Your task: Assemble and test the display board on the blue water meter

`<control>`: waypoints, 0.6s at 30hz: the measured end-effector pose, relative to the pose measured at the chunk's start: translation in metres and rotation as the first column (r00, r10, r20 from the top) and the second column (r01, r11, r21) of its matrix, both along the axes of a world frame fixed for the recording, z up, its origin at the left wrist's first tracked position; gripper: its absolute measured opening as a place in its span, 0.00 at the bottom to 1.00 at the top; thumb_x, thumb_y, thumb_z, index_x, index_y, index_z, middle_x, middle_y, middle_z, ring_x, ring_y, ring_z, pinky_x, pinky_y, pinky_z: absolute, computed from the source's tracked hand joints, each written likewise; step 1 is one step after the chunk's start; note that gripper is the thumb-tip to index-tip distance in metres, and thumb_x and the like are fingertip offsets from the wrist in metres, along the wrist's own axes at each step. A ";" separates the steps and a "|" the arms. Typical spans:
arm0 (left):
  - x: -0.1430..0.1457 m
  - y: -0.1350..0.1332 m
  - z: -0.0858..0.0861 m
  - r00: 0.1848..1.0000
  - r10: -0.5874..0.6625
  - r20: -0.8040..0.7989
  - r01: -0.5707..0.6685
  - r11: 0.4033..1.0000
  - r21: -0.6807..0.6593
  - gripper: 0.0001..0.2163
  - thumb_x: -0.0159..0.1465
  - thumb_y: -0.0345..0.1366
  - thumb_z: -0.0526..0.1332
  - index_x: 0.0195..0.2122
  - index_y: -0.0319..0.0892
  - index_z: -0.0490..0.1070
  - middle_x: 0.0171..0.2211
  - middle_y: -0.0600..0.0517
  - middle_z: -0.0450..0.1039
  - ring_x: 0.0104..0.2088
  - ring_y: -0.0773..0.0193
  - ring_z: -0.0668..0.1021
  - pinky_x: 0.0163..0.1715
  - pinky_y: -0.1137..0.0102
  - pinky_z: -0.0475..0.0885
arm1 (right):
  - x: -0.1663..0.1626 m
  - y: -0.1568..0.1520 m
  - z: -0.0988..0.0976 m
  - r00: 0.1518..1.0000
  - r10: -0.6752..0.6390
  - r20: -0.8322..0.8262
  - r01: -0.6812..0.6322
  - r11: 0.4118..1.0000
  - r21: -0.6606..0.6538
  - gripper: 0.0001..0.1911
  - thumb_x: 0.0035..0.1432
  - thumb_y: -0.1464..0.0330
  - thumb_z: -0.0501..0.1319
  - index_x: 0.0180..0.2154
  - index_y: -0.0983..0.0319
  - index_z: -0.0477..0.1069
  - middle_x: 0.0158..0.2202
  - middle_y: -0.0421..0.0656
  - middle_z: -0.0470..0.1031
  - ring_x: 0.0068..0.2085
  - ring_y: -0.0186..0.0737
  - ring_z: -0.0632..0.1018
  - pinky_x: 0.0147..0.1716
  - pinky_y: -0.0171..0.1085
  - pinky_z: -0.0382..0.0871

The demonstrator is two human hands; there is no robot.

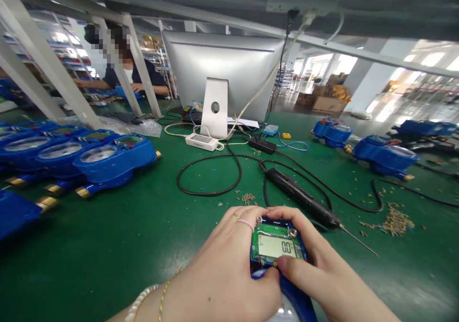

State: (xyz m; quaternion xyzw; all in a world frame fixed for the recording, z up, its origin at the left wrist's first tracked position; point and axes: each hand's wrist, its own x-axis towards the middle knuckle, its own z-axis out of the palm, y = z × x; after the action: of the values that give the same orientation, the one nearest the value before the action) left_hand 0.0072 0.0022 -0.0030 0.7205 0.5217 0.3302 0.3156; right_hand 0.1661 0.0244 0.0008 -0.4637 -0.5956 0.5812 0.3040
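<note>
Between my two hands is a blue water meter (pixel 299 291) with a green circuit board and a lit display (pixel 274 246) reading 0.0. My left hand (pixel 229 260) wraps its left side, thumb bent near the lower edge of the board. From the right, my right hand (pixel 315 260) grips it, with the thumb pressed at the board's lower edge by some coloured wires and the fingers curled over the top. My forearm and hands cover part of the meter's lower body. Just beyond my right hand a black electric screwdriver (pixel 301 195) lies on the green bench (pixel 143 231), its bit pointing right.
Several blue meters (pixel 114 157) stand in a row at left, and more meters (pixel 383 155) are at right. Loose screws lie in a big pile (pixel 396 220) and a small pile (pixel 247 198). Black cable (pixel 210 194) loops mid-bench before a monitor (pixel 222 64). A person (pixel 132 73) sits beyond.
</note>
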 end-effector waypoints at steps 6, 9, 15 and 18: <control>0.001 0.002 -0.003 0.998 0.044 0.042 -0.044 0.999 0.007 0.22 0.53 0.30 0.62 0.49 0.49 0.64 0.48 0.53 0.69 0.50 0.58 0.70 0.51 0.65 0.65 | -0.001 -0.001 0.001 1.000 0.002 -0.011 -0.003 1.000 -0.013 0.23 0.46 0.71 0.57 0.46 0.53 0.62 0.41 0.35 0.71 0.51 0.39 0.70 0.42 0.32 0.67; 0.001 0.003 -0.005 0.998 0.057 0.037 -0.057 0.998 0.021 0.22 0.53 0.30 0.62 0.49 0.50 0.63 0.48 0.55 0.69 0.50 0.59 0.69 0.51 0.66 0.65 | 0.000 -0.003 0.003 0.999 0.018 -0.027 -0.019 0.999 -0.041 0.22 0.47 0.71 0.57 0.46 0.52 0.63 0.41 0.33 0.71 0.47 0.37 0.71 0.43 0.32 0.65; 0.002 0.001 -0.004 0.998 0.056 0.032 -0.057 0.998 0.004 0.23 0.52 0.29 0.61 0.50 0.50 0.63 0.48 0.55 0.69 0.50 0.60 0.69 0.51 0.66 0.65 | 0.003 0.000 0.005 0.998 0.043 -0.049 -0.046 0.997 -0.065 0.22 0.47 0.72 0.57 0.46 0.51 0.63 0.43 0.32 0.70 0.47 0.38 0.70 0.47 0.33 0.61; 0.002 0.001 -0.005 0.998 0.053 0.030 -0.054 0.998 0.013 0.20 0.52 0.29 0.60 0.47 0.48 0.64 0.47 0.54 0.69 0.49 0.60 0.69 0.51 0.65 0.65 | 0.002 0.000 0.004 0.999 0.025 -0.043 -0.028 0.998 -0.061 0.21 0.46 0.72 0.57 0.45 0.52 0.63 0.41 0.32 0.70 0.45 0.38 0.71 0.45 0.33 0.62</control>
State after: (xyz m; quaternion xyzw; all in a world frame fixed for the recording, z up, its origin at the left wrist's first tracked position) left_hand 0.0089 0.0028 -0.0075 0.7034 0.5338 0.3527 0.3096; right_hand 0.1679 0.0247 0.0050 -0.4524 -0.5769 0.6130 0.2946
